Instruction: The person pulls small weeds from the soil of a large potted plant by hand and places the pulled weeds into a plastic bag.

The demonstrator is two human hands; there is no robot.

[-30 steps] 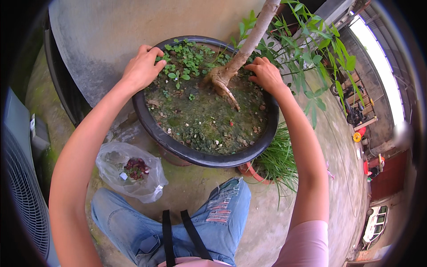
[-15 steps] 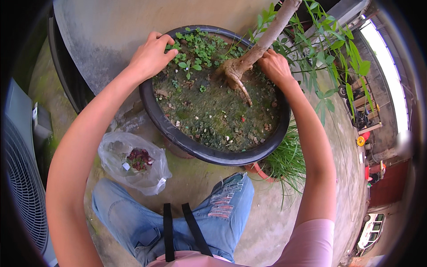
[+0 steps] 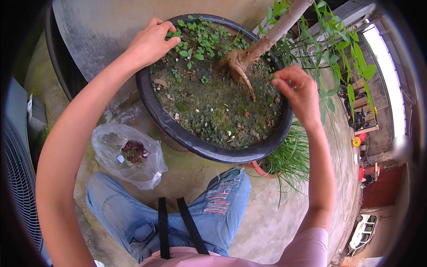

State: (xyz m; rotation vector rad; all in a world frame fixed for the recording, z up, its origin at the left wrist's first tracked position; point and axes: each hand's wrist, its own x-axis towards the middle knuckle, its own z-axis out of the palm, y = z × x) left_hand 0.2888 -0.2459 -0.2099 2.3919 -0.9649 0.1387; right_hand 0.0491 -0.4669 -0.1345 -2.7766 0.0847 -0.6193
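Nearest, at six o'clock, are ripped blue jeans [image 3: 118, 209] and two black straps [image 3: 163, 229]. Beyond them, at the pot's eight o'clock, a clear plastic bag [image 3: 147, 172] on the ground holds dark-red leaves [image 3: 135, 152] and a white scrap [image 3: 120, 158], too small to tell whether it bears print. The round black planter pot [image 3: 213, 154] fills the middle. At its three o'clock the right hand [image 3: 301, 89] pinches a green sprig [image 3: 271, 77] between thumb and forefinger, above the soil; at ten, the left hand [image 3: 153, 42] is half open over the rim, thumb and forefinger apart beside low green weeds [image 3: 202, 38]. A tree trunk [image 3: 271, 38] leans toward one. Far off, at the view's four o'clock, stands a white van [image 3: 364, 232], any lettering unreadable.
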